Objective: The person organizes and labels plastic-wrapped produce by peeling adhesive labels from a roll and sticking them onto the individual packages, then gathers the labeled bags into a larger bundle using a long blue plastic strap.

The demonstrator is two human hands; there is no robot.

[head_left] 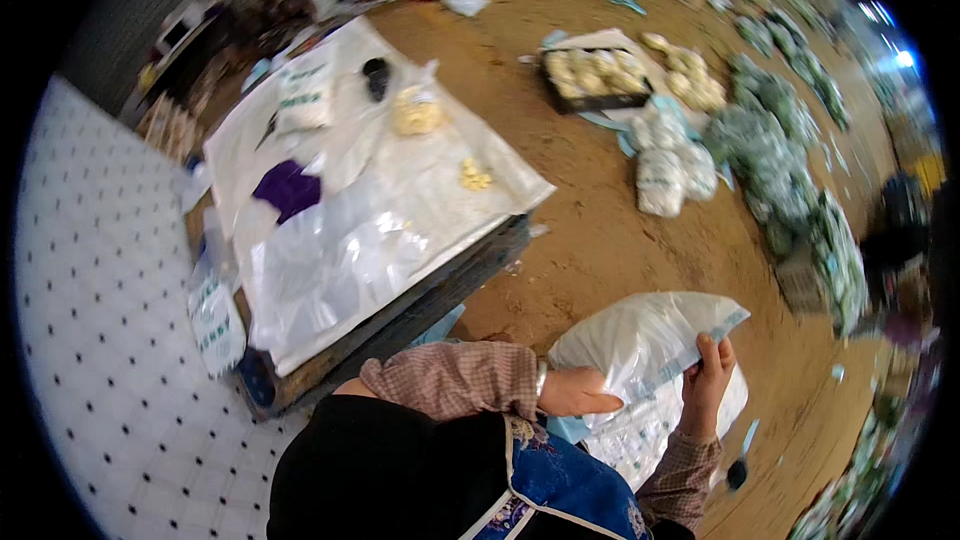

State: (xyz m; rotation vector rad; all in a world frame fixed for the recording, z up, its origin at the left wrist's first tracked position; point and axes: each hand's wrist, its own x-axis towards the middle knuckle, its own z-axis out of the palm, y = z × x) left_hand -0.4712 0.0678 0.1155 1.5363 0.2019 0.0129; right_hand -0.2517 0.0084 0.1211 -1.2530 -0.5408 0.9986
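A large, full plastic bag (637, 334) with pale contents lies before me, slanting up to the right. My left hand (577, 391) grips its near lower edge, thumb on top and the other fingers mostly hidden. With thumb and fingers, my right hand (706, 382) pinches the bag's bluish edge strip near its right corner. Beneath it rests a whitish sack or bag (637, 439) with small coloured marks, partly covered by my arms. A piece of light-blue plastic (568, 429) shows beside my left wrist.
A low table with a white sheet (450, 236) stands left, bearing clear plastic bags (330, 270), purple cloth (289, 191), a bag of yellowish pieces (416, 114) and a printed white bag (306, 94). On the earthen floor are a black crate (562, 103) and bagged green vegetables (772, 142).
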